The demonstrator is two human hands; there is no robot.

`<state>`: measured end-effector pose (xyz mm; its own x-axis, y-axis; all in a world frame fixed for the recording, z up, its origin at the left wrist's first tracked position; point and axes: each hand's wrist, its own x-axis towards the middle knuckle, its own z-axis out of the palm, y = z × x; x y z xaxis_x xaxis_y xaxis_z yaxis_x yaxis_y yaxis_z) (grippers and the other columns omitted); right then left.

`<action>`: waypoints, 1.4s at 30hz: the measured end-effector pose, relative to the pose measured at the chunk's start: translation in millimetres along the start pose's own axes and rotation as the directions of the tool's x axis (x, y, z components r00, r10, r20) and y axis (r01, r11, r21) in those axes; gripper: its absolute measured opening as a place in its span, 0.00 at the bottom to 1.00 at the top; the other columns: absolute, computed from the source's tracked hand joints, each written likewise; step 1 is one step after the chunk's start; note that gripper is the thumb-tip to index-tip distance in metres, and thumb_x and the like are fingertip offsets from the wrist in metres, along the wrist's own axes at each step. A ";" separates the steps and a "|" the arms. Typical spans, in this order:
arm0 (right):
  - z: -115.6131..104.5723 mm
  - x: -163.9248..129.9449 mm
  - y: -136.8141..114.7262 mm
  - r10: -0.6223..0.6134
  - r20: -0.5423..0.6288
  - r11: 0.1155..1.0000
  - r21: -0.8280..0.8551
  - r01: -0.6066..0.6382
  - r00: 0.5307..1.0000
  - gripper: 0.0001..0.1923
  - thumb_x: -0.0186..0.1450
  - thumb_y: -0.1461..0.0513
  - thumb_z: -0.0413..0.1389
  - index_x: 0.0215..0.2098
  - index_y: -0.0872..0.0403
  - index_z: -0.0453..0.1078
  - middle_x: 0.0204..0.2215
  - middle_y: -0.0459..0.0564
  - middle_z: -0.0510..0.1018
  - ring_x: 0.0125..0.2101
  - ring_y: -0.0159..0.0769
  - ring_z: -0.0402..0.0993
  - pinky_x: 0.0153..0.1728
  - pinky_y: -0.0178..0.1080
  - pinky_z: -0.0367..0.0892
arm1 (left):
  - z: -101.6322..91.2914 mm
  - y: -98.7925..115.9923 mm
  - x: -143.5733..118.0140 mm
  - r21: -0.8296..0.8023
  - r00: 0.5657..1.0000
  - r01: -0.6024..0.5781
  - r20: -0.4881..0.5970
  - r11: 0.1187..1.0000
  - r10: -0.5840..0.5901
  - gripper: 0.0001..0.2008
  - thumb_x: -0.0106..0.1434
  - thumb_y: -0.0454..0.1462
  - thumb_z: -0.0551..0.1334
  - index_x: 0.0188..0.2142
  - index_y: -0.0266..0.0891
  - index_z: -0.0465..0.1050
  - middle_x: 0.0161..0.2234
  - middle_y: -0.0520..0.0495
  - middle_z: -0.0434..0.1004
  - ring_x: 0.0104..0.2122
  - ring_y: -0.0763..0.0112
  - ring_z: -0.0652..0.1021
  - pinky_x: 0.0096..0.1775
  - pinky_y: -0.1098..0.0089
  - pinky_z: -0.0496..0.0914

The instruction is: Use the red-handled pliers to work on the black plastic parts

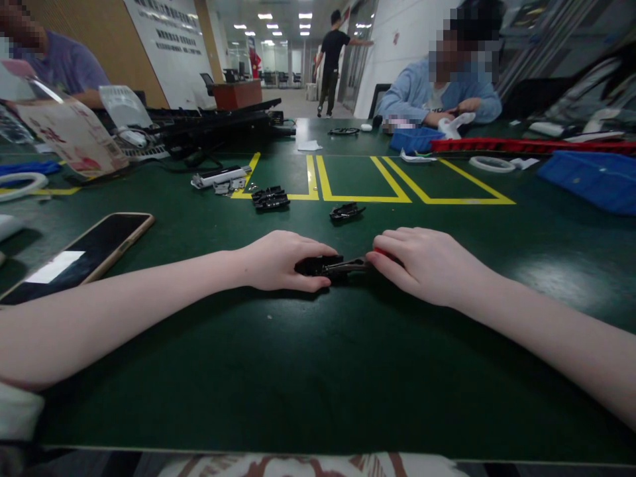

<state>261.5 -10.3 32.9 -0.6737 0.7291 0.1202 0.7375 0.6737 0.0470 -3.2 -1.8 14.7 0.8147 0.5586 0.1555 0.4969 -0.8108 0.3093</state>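
My left hand (275,262) lies closed round a small black plastic part (312,266) on the green table, thumb on its near side and fingers on its far side. My right hand (422,265) is closed on what look like red-handled pliers (352,265). Their slim metal jaws point left and meet the black part; most of the handle is hidden in my fingers. Just beyond, a similar black part (346,212) lies alone, and more black parts (269,198) sit together to its left.
Yellow tape (365,199) marks boxes on the table (318,371). White and metal pieces (221,177) lie beyond my left hand. A phone (84,255) rests at left, a blue bin (591,179) at right. Across the table sits a person in a blue shirt (412,93).
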 end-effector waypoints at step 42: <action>-2.7 -7.4 16.9 -0.135 -0.192 0.986 -0.121 0.113 0.972 0.23 0.72 0.54 0.38 0.35 0.55 0.71 0.30 0.55 0.77 0.30 0.42 0.70 0.32 0.42 0.60 | -1.0 -3.2 -2.8 0.003 0.997 -0.065 -0.032 0.998 0.065 0.23 0.69 0.43 0.58 0.60 0.36 0.67 0.51 0.39 0.72 0.46 0.62 0.75 0.45 0.66 0.72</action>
<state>279.1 -4.7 35.4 -0.7453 0.5951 0.3007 0.6571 0.7321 0.1796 -7.4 -0.6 14.2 0.8352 0.5100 0.2055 0.4438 -0.8459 0.2958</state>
